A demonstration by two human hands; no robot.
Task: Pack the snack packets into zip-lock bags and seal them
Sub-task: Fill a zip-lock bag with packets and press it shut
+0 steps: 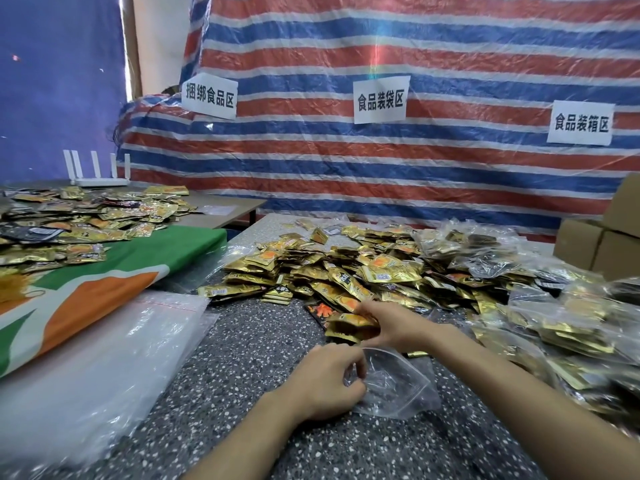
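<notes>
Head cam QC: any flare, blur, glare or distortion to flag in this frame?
Head view: rainbow flare streak on the tarp; wide-angle bending toward the edges; filled bags at right smeared; glare on the plastic sheet at left; light soft and even, shadows faint; left hand, right hand and signs sharp.

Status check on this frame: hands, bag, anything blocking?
Left hand pinches the zip-lock bag at its mouth; bag looks empty. Right hand grips gold snack packets just beyond the mouth. Nothing between them.
</notes>
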